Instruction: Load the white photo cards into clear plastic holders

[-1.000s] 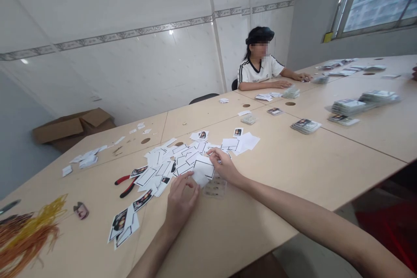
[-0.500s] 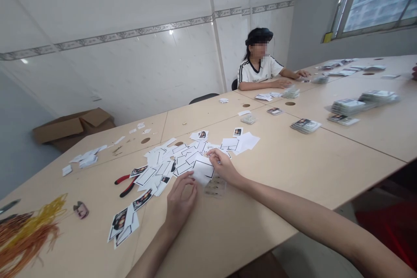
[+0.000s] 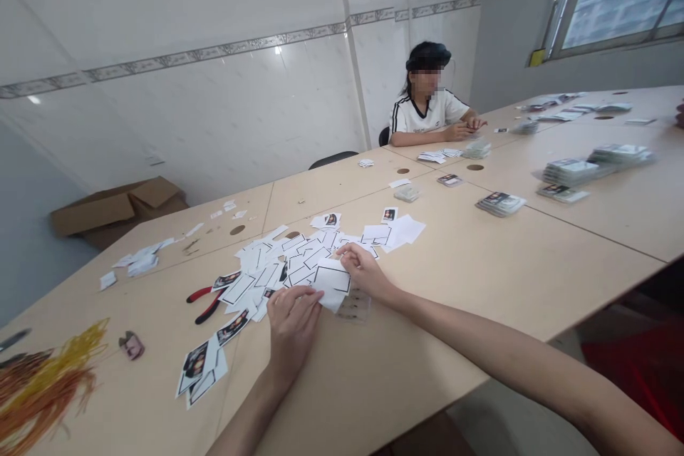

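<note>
A white paper card (image 3: pixel 332 281) with a black printed frame is held up between my two hands, over the near edge of a loose heap of similar cards (image 3: pixel 267 274). My left hand (image 3: pixel 293 320) pinches its lower left side between thumb and fingers. My right hand (image 3: pixel 368 275) is closed at the card's upper right, fingers bent over its edge. Below the card, partly covered by it, a clear plastic pack (image 3: pixel 355 308) with small dark items lies on the table. Its exact contents are too small to tell.
Red-handled pliers (image 3: pixel 206 303) lie left of the heap, near photo cards (image 3: pixel 200 367). Yellow and orange cords (image 3: pixel 58 370) are at far left. Stacked packs (image 3: pixel 501 204) stand to the right. Across the table (image 3: pixel 427 285) sits a co-worker (image 3: pixel 427 110). A cardboard box (image 3: pixel 117 206) is beyond.
My left hand has risen slightly and its fingers have closed further over the card's lower left side. My right hand has hardly moved. The co-worker's hands have come together.
</note>
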Available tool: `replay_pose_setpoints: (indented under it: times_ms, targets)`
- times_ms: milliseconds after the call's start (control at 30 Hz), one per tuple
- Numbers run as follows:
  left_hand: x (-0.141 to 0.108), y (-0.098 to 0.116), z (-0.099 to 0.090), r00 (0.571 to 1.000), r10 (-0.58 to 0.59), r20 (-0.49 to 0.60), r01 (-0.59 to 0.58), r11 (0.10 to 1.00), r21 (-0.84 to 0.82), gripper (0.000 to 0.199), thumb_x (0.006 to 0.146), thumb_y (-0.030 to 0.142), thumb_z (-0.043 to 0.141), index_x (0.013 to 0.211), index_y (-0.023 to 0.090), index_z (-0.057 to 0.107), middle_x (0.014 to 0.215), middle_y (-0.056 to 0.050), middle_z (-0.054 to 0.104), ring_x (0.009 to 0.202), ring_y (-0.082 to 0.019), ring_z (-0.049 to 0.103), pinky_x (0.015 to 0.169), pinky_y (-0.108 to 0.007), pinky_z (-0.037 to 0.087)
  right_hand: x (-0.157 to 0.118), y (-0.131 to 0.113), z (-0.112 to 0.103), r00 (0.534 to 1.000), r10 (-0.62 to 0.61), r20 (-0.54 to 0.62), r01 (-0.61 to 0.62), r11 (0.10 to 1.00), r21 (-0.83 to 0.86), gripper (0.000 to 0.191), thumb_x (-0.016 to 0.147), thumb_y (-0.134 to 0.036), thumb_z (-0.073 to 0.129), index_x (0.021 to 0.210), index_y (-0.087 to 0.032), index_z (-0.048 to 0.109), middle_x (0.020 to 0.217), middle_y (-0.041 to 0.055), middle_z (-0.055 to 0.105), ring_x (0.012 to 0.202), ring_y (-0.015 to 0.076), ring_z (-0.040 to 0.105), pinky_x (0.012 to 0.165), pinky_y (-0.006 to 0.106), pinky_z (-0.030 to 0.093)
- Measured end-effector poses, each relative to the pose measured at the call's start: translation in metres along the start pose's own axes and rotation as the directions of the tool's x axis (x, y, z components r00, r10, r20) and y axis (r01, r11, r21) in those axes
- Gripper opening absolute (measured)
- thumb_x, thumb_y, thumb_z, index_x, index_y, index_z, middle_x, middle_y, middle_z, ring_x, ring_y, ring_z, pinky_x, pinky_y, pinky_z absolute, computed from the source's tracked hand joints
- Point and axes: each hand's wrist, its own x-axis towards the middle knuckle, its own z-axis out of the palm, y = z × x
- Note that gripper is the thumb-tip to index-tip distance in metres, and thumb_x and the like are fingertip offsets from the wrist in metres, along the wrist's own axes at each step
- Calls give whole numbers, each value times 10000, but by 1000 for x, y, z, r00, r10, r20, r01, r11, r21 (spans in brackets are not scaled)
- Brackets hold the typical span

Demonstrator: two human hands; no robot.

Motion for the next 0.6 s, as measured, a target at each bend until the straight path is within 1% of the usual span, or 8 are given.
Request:
replay_pose_setpoints:
  times_ms: [133, 300, 433, 600]
  targets:
    - [0, 0, 1, 1000, -20, 20, 20, 1000, -8, 149, 725, 151, 539, 826, 237, 608, 807, -21, 605, 773, -164, 550, 820, -387, 360, 2, 2, -1, 999, 36, -6, -35, 998, 44, 168, 733, -237, 391, 857, -174, 485, 562, -57, 357, 493, 88, 351, 472, 207, 296]
    - [1, 0, 2, 999, -37, 37, 38, 999, -10, 134, 733, 177, 534, 821, 235, 618, 796, -19, 615, 748, -161, 558, 826, -392, 348, 5, 7, -2, 1000, 29, -12, -28, 997, 73, 167, 718, -238, 410, 852, -176, 486, 547, -62, 357, 492, 85, 350, 474, 205, 298]
    - [2, 0, 2, 999, -37, 38, 37, 999, -14, 130, 744, 191, 522, 814, 238, 620, 790, -18, 617, 742, -160, 559, 812, -386, 352, 7, 10, -2, 999, 24, -22, -22, 997, 71, 169, 711, -242, 412, 849, -179, 487, 552, -60, 372, 495, 87, 371, 480, 208, 312]
    - [0, 0, 3, 999, -35, 38, 36, 999, -25, 127, 735, 180, 534, 809, 240, 618, 789, -13, 617, 742, -156, 560, 833, -391, 345, 6, 7, -2, 999, 10, -39, -8, 999, 33, 182, 713, -248, 405, 855, -185, 500, 570, -50, 397, 530, 100, 401, 508, 216, 327]
